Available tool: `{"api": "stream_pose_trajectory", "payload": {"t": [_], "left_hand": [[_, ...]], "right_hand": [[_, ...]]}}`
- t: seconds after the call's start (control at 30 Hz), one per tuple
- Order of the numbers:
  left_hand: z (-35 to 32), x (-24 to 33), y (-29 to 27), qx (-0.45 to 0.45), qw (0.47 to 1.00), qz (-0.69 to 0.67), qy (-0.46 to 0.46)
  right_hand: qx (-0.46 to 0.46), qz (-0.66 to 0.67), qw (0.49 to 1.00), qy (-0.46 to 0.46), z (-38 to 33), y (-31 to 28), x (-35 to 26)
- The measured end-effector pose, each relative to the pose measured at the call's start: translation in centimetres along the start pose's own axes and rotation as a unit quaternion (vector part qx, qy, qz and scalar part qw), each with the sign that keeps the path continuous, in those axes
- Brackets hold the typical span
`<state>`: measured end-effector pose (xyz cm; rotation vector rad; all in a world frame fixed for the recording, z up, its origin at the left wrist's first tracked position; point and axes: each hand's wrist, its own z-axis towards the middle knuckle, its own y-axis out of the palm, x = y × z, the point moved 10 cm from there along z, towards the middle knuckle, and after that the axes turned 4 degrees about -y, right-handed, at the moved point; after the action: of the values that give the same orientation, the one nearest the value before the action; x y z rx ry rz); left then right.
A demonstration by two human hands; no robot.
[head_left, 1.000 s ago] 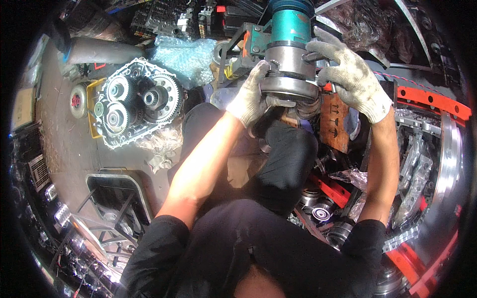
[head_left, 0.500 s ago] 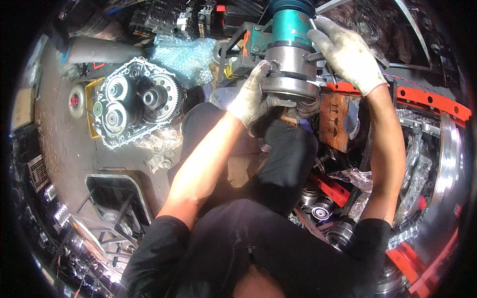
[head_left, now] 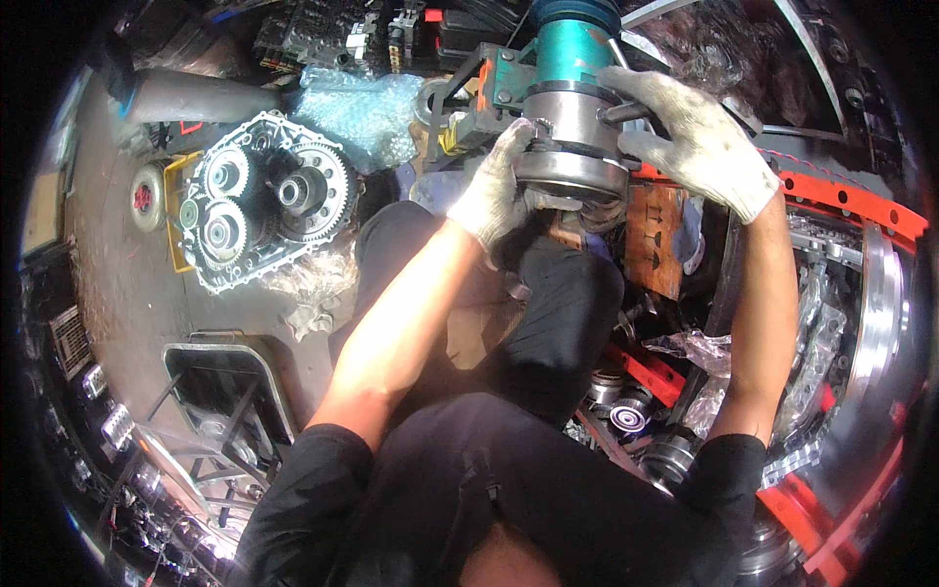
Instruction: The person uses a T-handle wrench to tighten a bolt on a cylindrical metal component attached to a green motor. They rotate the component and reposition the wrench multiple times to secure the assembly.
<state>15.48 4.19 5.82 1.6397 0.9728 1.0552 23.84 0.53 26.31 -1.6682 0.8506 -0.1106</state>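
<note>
Since a second ago the right hand [head_left: 699, 142] has slid from the flange up toward the top of the steel drum [head_left: 575, 147], its gloved fingers now draped over the upper rim beside the teal cylinder [head_left: 572, 44]; the left hand [head_left: 494, 191] stays cupped under the drum's lower flange. Both hands are clamped on the drum, one high on the right, one low on the left, well apart from each other. It hangs at the top of the view, under the teal cylinder and above the person's black-clad knee [head_left: 562, 293].

To do this well, the lower palm should carry the weight while the upper one only steadies and keeps the drum square to the cylinder. Fingers look best kept off the seam between flange and body.

Left of the arms, a gear housing [head_left: 259, 210] lies open on the floor, with bubble wrap [head_left: 362, 103] behind it. An orange rail [head_left: 841, 201] runs at right.
</note>
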Motion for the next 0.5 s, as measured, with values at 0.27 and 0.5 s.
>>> {"api": "stream_pose_trajectory", "payload": {"t": [0.27, 0.5], "left_hand": [[-0.6, -0.6, -0.2, 0.007, 0.999, 0.024, 0.020], [-1.8, -0.9, -0.7, 0.015, 0.997, 0.063, 0.040]], "right_hand": [[0.111, -0.078, 0.990, -0.027, 1.4, -0.3, 0.4], [0.170, -0.081, 0.982, -0.033, 0.3, -0.4, -1.4]]}}
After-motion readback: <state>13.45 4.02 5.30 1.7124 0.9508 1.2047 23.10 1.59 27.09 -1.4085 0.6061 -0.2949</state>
